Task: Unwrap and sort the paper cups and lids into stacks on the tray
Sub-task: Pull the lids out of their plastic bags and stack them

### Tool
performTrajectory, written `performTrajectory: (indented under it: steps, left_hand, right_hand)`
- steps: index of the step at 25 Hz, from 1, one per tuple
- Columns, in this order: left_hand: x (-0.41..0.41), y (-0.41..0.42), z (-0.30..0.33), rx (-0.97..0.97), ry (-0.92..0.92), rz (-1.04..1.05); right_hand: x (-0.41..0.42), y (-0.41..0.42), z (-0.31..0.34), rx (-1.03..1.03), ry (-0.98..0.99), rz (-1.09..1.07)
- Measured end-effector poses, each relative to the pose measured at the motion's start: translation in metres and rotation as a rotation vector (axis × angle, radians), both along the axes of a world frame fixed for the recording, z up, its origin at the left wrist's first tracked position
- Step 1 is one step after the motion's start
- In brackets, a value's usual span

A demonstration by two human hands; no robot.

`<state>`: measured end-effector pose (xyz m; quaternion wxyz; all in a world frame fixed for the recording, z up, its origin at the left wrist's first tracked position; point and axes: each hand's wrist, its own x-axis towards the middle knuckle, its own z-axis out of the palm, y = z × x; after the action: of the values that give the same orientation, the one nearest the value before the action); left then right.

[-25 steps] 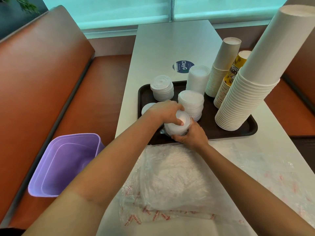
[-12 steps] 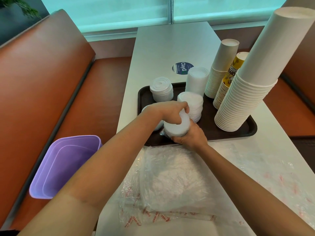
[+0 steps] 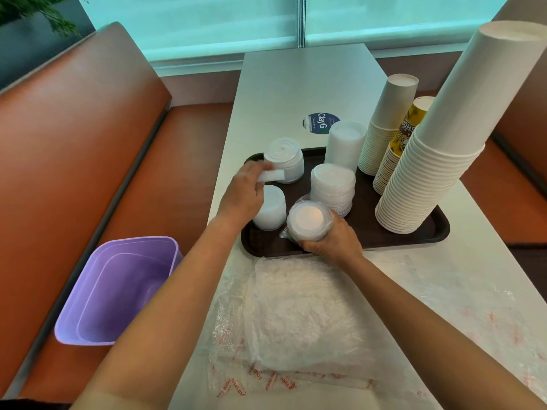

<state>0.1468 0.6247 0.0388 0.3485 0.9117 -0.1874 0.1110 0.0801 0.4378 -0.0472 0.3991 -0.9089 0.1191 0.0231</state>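
A dark brown tray point(image 3: 367, 238) holds white lid stacks and paper cup stacks. My right hand point(image 3: 334, 241) grips a plastic-wrapped stack of white lids point(image 3: 307, 221) at the tray's front edge. My left hand point(image 3: 245, 190) pinches a few white lids point(image 3: 273, 175) above a short lid stack point(image 3: 270, 211) at the tray's front left. Further lid stacks stand at the back left point(image 3: 285, 161), the middle point(image 3: 333, 187) and the back point(image 3: 344, 145). A tall white cup stack point(image 3: 429, 161), a yellow printed cup stack point(image 3: 399, 143) and another white cup stack point(image 3: 384, 122) fill the right side.
Crumpled clear plastic wrap point(image 3: 296, 318) lies on the white table point(image 3: 296, 81) in front of the tray, more wrap point(image 3: 488, 300) at the right. A purple bin point(image 3: 115, 291) sits on the orange bench point(image 3: 74, 137) to the left.
My left hand has lifted a few lids off the wrapped stack and carried them left and back over the short stack. My right hand still holds the wrapped stack.
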Motion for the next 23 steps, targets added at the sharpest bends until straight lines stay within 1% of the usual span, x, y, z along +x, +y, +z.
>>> performTrajectory:
  steps: [1,3,6,10,13,14,20,23]
  left_hand:
    - [-0.003,0.003,-0.009,0.023,-0.002,-0.010]
    - [-0.008,0.006,-0.024,0.086,0.052,-0.034]
    - [-0.016,0.008,-0.033,0.154,0.119,-0.062]
    - [-0.015,0.008,-0.037,0.176,0.092,-0.033]
    - [-0.007,0.006,-0.034,0.224,-0.050,0.036]
    - [-0.004,0.004,-0.031,0.246,-0.033,0.048]
    - [0.029,-0.003,-0.012,0.490,0.371,-0.060]
    - [0.036,-0.004,-0.014,0.487,0.465,-0.084]
  right_hand:
    - [0.000,0.000,0.001,0.001,-0.006,0.003]
    - [0.000,0.000,0.001,0.005,-0.010,0.006]
    - [0.001,-0.001,0.001,0.003,-0.017,0.013]
    - [0.001,0.000,0.001,0.005,-0.021,0.021]
    - [0.000,0.000,0.001,0.003,-0.024,0.018]
    - [0.000,0.000,0.001,0.005,-0.022,0.017]
    - [0.000,-0.001,0.002,0.014,-0.027,0.017]
    - [0.001,-0.001,0.002,0.018,-0.029,0.020]
